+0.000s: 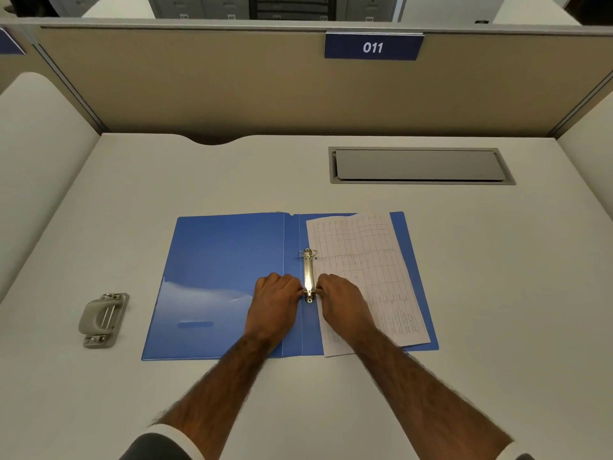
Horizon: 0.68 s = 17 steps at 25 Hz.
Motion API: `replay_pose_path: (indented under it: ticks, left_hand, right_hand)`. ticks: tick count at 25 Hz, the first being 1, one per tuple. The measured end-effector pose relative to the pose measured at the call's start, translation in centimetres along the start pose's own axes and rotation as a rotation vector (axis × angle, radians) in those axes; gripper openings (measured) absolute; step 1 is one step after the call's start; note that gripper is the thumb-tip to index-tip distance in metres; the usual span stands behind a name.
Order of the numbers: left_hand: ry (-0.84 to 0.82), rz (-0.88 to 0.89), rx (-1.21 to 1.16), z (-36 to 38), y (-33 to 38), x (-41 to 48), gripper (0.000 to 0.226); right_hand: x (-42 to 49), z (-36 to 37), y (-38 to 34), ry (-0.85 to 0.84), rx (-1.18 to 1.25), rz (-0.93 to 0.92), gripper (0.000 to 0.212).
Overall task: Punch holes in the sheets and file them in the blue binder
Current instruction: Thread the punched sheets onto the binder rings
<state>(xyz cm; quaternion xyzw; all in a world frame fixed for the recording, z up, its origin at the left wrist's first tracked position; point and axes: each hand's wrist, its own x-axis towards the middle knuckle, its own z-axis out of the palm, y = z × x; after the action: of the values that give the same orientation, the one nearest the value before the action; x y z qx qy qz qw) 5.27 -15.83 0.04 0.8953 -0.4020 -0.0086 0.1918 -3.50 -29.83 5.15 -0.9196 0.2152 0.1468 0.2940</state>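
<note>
A white tabletop (132, 194) fills most of the view. A beige partition (199, 88) stands along its far edge. The blue binder (225, 260) lies open and flat on the tabletop, centred between the left and right edges and closer to the near edge than to the far one, with both covers spread and the spine running away from the person. A grey hatch lid (419, 166) is set into the tabletop toward the far right corner, well apart from the binder.

The sheets (368, 277), printed with a grid, lie on the binder's right cover, slightly askew. Their near edge sticks out just past the cover's near edge, and their left edge is just beside the spine.

The left hand (275, 300) rests on the left cover and the right hand (341, 300) on the sheets. Each has its fingers curled in toward the spine, pinching the near end of the ring mechanism (308, 273) from its own side. The fingertips themselves are hidden.

A grey hole punch (102, 320) sits near the left edge of the tabletop, apart from the binder. The metal ring mechanism runs along the spine, and its far ring stands closed. A small blue sign (373, 47) reading 011 hangs on the top of the partition.
</note>
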Motion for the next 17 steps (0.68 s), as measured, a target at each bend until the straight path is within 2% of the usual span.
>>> replay_pose_path:
  ticks: [7, 11, 13, 14, 15, 17]
  left_hand:
    - [-0.038, -0.015, 0.011, -0.1, -0.2, 0.3, 0.003]
    - [-0.048, -0.112, -0.034, -0.7, 0.5, 0.0, 0.015]
    - [0.063, -0.098, -0.005, -1.1, 2.0, -0.7, 0.021]
    - [0.099, -0.021, 0.028, -1.2, 3.1, -1.3, 0.023]
    - [0.099, 0.077, 0.040, -1.2, 4.3, -1.7, 0.029]
    - [-0.001, 0.180, 0.010, -0.7, 6.6, -1.8, 0.051]
  right_hand:
    - [0.3, 0.3, 0.1, 0.022, 0.042, 0.019, 0.037]
    - [0.3, 0.3, -0.2, 0.006, 0.006, -0.018, 0.035]
    - [0.2, 0.3, 0.0, 0.084, 0.023, -0.061, 0.032]
    - [0.0, 0.3, 0.4, 0.148, 0.051, -0.083, 0.034]
    - [-0.4, 0.1, 1.0, 0.226, 0.092, -0.078, 0.037]
    - [-1.2, -0.6, 3.1, 0.454, 0.164, 0.003, 0.038]
